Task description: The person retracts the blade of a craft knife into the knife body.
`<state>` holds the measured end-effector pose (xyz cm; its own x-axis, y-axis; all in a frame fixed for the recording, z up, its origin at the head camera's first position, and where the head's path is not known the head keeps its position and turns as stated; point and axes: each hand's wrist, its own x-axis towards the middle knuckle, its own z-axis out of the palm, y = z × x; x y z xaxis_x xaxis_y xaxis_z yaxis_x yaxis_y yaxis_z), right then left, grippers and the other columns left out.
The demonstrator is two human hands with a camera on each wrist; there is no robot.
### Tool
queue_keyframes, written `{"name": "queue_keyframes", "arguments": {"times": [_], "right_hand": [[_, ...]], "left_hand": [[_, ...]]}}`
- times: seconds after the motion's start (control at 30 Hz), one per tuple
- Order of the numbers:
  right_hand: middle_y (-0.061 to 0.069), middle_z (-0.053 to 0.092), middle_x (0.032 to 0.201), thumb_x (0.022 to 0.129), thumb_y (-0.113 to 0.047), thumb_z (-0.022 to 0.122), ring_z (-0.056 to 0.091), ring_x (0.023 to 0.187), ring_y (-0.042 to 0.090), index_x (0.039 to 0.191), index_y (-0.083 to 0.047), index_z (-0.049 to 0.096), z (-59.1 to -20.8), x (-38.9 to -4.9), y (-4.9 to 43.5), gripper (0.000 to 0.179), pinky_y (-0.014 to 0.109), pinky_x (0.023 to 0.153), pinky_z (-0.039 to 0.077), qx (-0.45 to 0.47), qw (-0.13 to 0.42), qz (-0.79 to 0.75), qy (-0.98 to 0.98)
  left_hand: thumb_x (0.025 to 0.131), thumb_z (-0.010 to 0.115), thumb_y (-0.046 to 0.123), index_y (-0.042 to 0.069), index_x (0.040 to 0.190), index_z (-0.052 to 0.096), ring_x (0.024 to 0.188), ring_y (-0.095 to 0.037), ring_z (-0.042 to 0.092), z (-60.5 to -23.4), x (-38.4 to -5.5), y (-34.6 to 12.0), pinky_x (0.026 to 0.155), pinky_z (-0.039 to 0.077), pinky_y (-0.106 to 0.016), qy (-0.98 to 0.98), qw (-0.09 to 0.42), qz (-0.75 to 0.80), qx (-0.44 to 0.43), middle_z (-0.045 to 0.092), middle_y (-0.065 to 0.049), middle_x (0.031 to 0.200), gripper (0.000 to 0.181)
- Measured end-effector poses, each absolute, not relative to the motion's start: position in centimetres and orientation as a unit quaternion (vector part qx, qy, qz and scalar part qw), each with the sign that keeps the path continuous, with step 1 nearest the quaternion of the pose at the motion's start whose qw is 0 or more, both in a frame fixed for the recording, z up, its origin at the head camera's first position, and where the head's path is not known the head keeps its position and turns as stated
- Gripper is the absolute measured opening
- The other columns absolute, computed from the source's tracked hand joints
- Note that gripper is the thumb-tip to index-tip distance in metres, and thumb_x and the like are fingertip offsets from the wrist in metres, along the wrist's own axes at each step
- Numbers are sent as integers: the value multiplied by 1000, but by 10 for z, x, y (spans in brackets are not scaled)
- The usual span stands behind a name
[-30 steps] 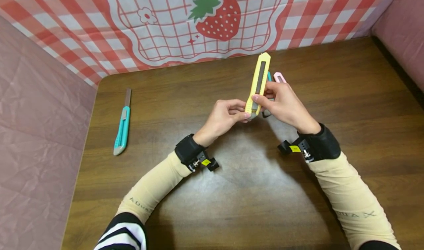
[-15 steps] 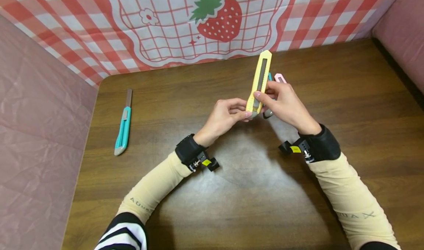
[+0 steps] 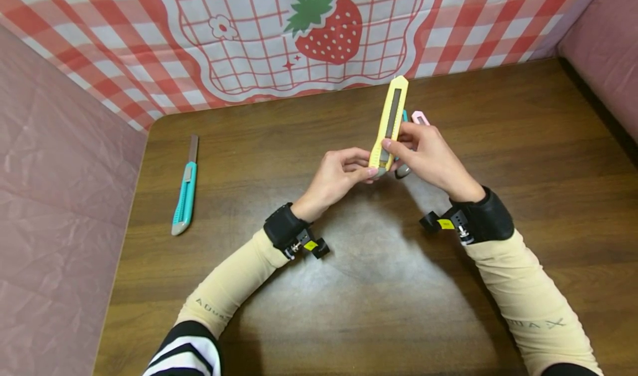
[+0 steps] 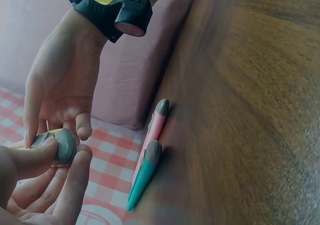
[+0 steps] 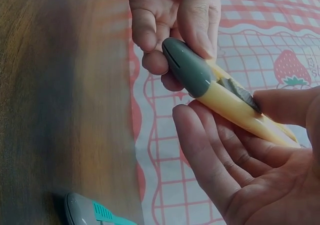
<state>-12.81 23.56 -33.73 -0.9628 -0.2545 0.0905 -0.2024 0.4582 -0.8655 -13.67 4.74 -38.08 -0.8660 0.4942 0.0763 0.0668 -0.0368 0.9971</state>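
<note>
Both hands hold a yellow utility knife (image 3: 395,102) raised over the table, its pointed end aimed away from me. My left hand (image 3: 331,178) pinches its grey end cap (image 5: 187,67) between thumb and fingers. Around the lower body, my right hand (image 3: 432,157) has its fingers behind and its thumb on the front, right at the grey slider (image 5: 241,94). No blade sticks out far from the yellow body. Behind the right hand lie a pink utility knife (image 4: 159,121) and a teal one (image 4: 145,177), partly hidden in the head view.
On the left of the wooden table (image 3: 319,309) lies another teal utility knife (image 3: 185,193) with its blade (image 3: 193,148) extended. A checked strawberry cloth (image 3: 329,27) hangs along the back edge. Pink fabric (image 3: 603,49) borders the right side.
My right thumb has shifted slightly up along the front of the yellow utility knife, and the knife has tipped a little. Both hands otherwise stay in place.
</note>
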Motion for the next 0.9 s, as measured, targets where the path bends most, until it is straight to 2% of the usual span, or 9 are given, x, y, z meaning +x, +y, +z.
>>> {"name": "queue_keyframes", "arguments": {"times": [0.13, 0.27, 0.37, 0.53, 0.73, 0.9], "right_hand": [[19, 66, 88, 92, -16, 58, 64, 66, 20, 106, 4, 58, -337, -128, 236, 24, 20, 50, 56, -126, 38, -507, 852], [20, 66, 85, 92, -17, 59, 64, 62, 23, 103, 5, 59, -337, -128, 235, 24, 28, 50, 59, -115, 50, -516, 847], [20, 66, 82, 92, -18, 59, 63, 58, 25, 101, 4, 60, -336, -128, 236, 24, 34, 50, 59, -108, 58, -521, 844], [20, 65, 78, 93, -21, 58, 62, 58, 29, 99, 4, 62, -335, -127, 237, 27, 37, 51, 59, -104, 80, -525, 841], [20, 64, 76, 93, -26, 58, 62, 61, 30, 97, 3, 63, -335, -126, 240, 30, 34, 52, 60, -93, 103, -523, 841], [17, 65, 78, 92, -25, 60, 62, 62, 29, 98, 3, 63, -335, -127, 239, 29, 27, 51, 58, -86, 91, -520, 845]], "left_hand": [[83, 65, -4, -8, 102, 61, 74, -20, 65, -381, -137, 47, 71, 59, -40, 678, 158, 686, 210, 66, -22, 89, 20], [83, 64, -5, -9, 102, 60, 74, -20, 65, -378, -136, 47, 72, 59, -43, 680, 164, 682, 211, 66, -24, 90, 20], [83, 63, -6, -11, 102, 59, 75, -22, 65, -368, -132, 45, 73, 58, -45, 685, 167, 677, 213, 65, -26, 90, 20], [84, 62, -8, -14, 103, 58, 76, -25, 65, -356, -127, 44, 74, 58, -47, 692, 170, 668, 216, 64, -28, 92, 20], [84, 61, -9, -14, 102, 58, 75, -25, 65, -355, -126, 44, 72, 59, -42, 695, 166, 665, 216, 64, -28, 91, 19], [84, 60, -11, -15, 102, 58, 76, -31, 64, -356, -126, 44, 72, 57, -50, 684, 161, 677, 219, 63, -30, 91, 18]]}}
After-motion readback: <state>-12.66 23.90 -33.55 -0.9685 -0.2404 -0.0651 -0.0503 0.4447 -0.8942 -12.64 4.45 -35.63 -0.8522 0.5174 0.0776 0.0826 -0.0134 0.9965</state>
